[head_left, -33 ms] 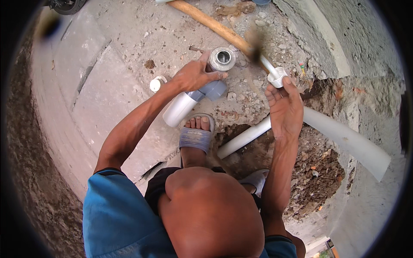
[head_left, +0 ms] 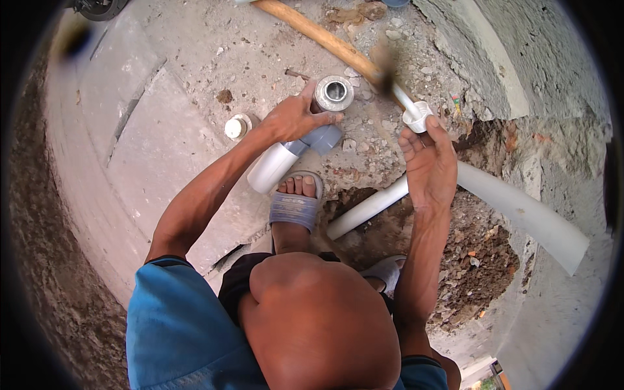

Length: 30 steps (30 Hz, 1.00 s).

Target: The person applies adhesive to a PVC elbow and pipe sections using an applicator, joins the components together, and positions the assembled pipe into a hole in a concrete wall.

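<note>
My left hand (head_left: 296, 118) is closed around the side of a small metal can (head_left: 333, 95), whose round mouth stands uncovered. Against that hand's near side lies a grey pipe elbow (head_left: 323, 139) joined to a short white pipe piece (head_left: 273, 167). Farther right, my right hand (head_left: 429, 162) pinches a white cap (head_left: 418, 117) between thumb and fingers. A pale stem (head_left: 405, 99) sticks out of the cap, pointing up and left; its tip is hidden behind a dark blur. Left of my left wrist stands a small container with a white top (head_left: 235, 128).
A long wooden handle (head_left: 318, 42) lies across the rubble at the far side. White pipe (head_left: 374, 208) crosses a dug hole (head_left: 478, 273) at right, next to a rough concrete wall (head_left: 552, 58). A nail-like rod (head_left: 297, 75) lies beyond my left hand. My sandalled foot (head_left: 296, 205) is close by.
The metal can has shifted very slightly toward me in my left hand. My right hand keeps the cap in nearly the same spot.
</note>
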{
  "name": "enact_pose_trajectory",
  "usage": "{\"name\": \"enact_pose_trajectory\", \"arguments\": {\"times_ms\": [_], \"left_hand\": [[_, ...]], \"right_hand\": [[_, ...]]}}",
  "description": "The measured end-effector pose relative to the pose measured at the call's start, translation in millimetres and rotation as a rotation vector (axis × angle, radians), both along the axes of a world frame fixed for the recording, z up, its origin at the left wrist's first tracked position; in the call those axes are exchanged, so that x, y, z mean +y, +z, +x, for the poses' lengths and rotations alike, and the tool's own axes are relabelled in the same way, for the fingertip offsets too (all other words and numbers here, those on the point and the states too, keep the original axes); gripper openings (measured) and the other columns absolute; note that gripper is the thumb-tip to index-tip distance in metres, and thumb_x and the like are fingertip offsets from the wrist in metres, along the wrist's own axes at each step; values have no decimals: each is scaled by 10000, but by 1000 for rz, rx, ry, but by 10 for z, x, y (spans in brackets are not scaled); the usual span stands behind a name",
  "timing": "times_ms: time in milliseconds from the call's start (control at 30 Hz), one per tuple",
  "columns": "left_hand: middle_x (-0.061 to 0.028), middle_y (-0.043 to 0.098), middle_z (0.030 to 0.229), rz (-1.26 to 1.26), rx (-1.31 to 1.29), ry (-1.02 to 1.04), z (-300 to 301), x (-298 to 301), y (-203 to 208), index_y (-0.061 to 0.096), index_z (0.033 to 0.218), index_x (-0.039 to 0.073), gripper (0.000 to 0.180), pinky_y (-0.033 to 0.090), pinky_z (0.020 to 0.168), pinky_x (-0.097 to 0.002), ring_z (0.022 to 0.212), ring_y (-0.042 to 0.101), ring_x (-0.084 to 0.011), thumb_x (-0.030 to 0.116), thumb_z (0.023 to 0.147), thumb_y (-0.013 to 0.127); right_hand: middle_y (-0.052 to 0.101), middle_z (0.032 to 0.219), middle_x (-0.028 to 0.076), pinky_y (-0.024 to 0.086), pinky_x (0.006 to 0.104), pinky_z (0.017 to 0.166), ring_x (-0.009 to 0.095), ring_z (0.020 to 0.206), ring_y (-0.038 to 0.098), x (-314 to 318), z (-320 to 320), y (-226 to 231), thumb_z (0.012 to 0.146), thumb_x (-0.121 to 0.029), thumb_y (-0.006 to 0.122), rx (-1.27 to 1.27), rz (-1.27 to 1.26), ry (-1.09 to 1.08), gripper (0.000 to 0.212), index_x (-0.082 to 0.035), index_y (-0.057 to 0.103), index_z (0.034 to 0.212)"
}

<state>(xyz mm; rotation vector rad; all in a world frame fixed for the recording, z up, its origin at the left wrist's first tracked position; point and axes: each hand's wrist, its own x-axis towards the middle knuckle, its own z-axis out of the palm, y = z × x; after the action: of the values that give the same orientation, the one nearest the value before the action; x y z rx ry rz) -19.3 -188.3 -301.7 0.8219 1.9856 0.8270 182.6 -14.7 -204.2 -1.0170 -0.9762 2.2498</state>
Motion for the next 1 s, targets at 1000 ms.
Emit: {"name": "enact_pose_trajectory", "arguments": {"times_ms": [1000], "left_hand": [[-131, 657, 1006, 253, -1062, 620, 241, -544, 287, 537, 1234, 34, 389, 653, 622, -365, 797, 722, -212, 347, 1056, 390]], "right_hand": [[709, 1108, 82, 537, 268, 853, 121, 987, 659, -467, -143, 249, 966, -217, 770, -269, 362, 449, 453, 2, 625, 1334]]}}
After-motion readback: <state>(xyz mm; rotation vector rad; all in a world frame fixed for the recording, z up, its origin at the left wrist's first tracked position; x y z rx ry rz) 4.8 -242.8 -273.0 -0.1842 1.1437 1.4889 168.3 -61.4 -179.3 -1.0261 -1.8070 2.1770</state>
